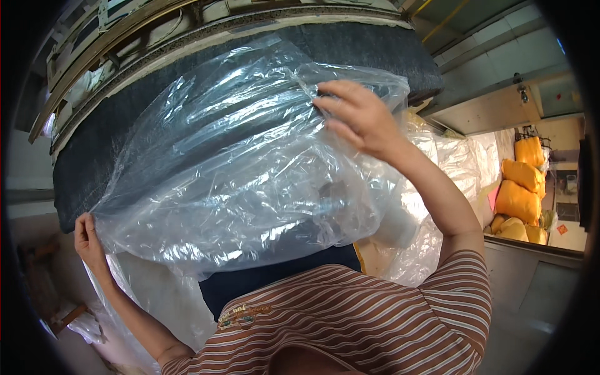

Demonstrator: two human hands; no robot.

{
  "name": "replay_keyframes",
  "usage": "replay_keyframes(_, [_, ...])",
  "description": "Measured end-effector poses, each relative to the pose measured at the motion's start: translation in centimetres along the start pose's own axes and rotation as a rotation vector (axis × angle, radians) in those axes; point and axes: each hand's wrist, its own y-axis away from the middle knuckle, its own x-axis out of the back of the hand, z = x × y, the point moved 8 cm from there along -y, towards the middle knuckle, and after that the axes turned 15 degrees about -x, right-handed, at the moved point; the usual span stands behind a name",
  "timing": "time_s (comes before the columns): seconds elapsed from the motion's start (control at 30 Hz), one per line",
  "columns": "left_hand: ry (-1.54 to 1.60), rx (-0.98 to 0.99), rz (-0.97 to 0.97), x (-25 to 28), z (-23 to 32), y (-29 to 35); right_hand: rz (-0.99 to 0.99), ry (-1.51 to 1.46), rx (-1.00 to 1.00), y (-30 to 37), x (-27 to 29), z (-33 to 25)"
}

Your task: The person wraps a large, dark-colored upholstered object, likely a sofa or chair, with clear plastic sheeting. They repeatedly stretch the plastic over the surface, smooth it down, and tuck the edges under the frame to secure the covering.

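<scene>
A large sheet of clear plastic film (206, 194), crinkled and shiny, spreads over a dark padded work surface (81, 169) and hangs down toward my body. I cannot tell whether it is a single sheet or a bag. At the far left, my left hand (90, 240) is closed, pinching the film's gathered corner between thumb and fingers. My right hand (359, 115) lies at the upper right of the film, its fingers apart and slightly bent, the tips at a fold. Whether those fingertips press on the film is hard to tell.
Beyond the dark surface runs a long machine frame with rails (137, 37). More clear plastic (431, 162) lies in a pile at the right, past my right arm. Farther right, several yellow-orange bundles (519, 200) are stacked near a pale panel (487, 109).
</scene>
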Motion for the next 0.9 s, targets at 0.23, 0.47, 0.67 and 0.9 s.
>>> replay_keyframes(0.23, [0.009, 0.004, -0.024, 0.1, -1.1, -1.0, 0.153, 0.024, -0.106, -6.1, 2.7, 2.8])
replay_keyframes(0.47, [0.113, 0.052, -0.003, -1.0, -2.0, -1.5, -0.442, -0.456, -0.292, -9.8, -2.2, 2.6])
replay_keyframes(0.67, [0.184, 0.091, 0.128, -0.7, -1.5, -1.4, -0.156, -0.614, -0.447, -12.8, -3.6, 3.8])
replay_keyframes(0.9, [0.161, 0.068, 0.347, 5.0, -0.5, 2.3, 0.197, -0.126, -0.056, -11.5, -4.5, -3.3])
